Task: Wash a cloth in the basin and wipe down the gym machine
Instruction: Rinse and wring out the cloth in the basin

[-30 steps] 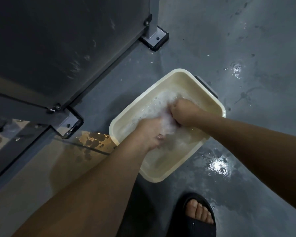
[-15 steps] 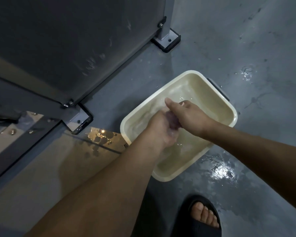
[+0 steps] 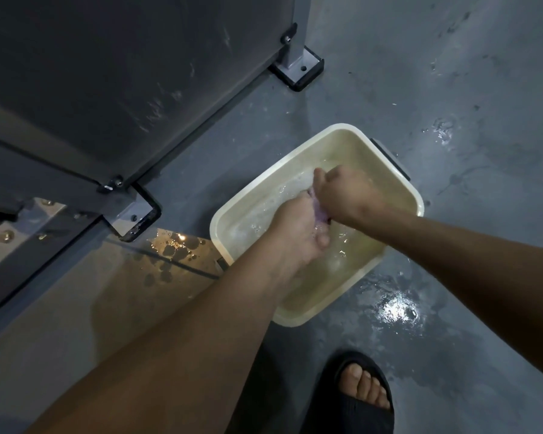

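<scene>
Hands [image 3: 298,227] [image 3: 348,195] prob. wringing cloth [image 3: 318,211] over basin [image 3: 295,314].

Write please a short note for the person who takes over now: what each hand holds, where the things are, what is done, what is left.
Left hand: closed on the cloth, over the water.
Right hand: closed on the same purple cloth, pressed against the left.
Basin: cream, on the wet grey floor, holding cloudy water; your sandalled foot is just near it.
Gym machine: frame to the left, bolted feet beside the basin.
Done: cloth is wet and being washed.
Left: wring it out, then wipe down the machine.
</scene>
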Tool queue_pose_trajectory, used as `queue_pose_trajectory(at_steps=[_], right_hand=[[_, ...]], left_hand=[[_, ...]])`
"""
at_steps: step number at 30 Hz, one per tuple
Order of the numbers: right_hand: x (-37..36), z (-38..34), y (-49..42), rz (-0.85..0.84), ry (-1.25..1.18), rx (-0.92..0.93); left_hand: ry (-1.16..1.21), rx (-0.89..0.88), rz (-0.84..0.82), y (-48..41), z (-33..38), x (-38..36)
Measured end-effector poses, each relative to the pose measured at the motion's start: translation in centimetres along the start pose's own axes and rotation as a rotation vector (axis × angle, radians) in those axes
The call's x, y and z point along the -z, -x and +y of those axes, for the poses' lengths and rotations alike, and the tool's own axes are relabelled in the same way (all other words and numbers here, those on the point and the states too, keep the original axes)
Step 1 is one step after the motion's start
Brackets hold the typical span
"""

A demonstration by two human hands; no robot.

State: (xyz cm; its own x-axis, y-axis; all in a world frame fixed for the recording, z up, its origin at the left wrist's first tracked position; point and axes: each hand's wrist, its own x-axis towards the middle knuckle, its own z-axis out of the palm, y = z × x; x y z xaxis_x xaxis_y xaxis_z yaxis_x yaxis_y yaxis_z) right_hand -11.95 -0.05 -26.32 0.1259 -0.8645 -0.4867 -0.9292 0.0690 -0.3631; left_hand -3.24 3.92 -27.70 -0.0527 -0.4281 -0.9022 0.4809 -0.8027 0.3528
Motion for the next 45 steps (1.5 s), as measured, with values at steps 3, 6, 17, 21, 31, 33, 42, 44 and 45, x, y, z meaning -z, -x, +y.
queue_pose_trajectory(at_steps=[3, 6, 17, 21, 31, 33, 42, 44, 45], right_hand=[[-1.5, -1.1, 2.1, 0.027, -0.154, 0.032], [-0.8, 0.3, 1.3, 0.064, -0.078, 0.013], [-1.4, 3.2, -1.4, -0.116, -0.233, -0.095], [-1.6, 2.2, -0.7, -0.219, -0.123, -0.030], [-1.2, 0.8, 0.2, -0.338, -0.217, -0.019], [-0.8, 0.3, 0.6, -0.294, -0.528, -0.044], [-1.6, -1.2, 2.0, -0.119, -0.442, 0.189], [-2.3, -1.2, 1.6, -0.034, -0.424, 0.135], [-2.5, -1.3, 1.5, -0.002, -0.405, 0.129]], left_hand=[[0.142, 0.023, -0.013, 0.5, 1.0, 1.3], [-0.010, -0.031, 0.048, 0.4, 0.2, 0.7], [-0.063, -0.107, 0.152, -0.9, -1.0, 1.4], [-0.084, -0.082, 0.195, -0.7, -1.0, 2.1], [-0.118, 0.001, 0.152, -0.5, -0.6, 3.3], [-0.127, 0.021, 0.176, -0.4, -0.2, 3.2], [-0.111, 0.038, 0.040, 0.9, 0.2, 2.2], [-0.017, 0.029, -0.029, 0.9, 0.2, 2.0], [0.020, 0.022, -0.040, 1.0, 0.2, 2.0]])
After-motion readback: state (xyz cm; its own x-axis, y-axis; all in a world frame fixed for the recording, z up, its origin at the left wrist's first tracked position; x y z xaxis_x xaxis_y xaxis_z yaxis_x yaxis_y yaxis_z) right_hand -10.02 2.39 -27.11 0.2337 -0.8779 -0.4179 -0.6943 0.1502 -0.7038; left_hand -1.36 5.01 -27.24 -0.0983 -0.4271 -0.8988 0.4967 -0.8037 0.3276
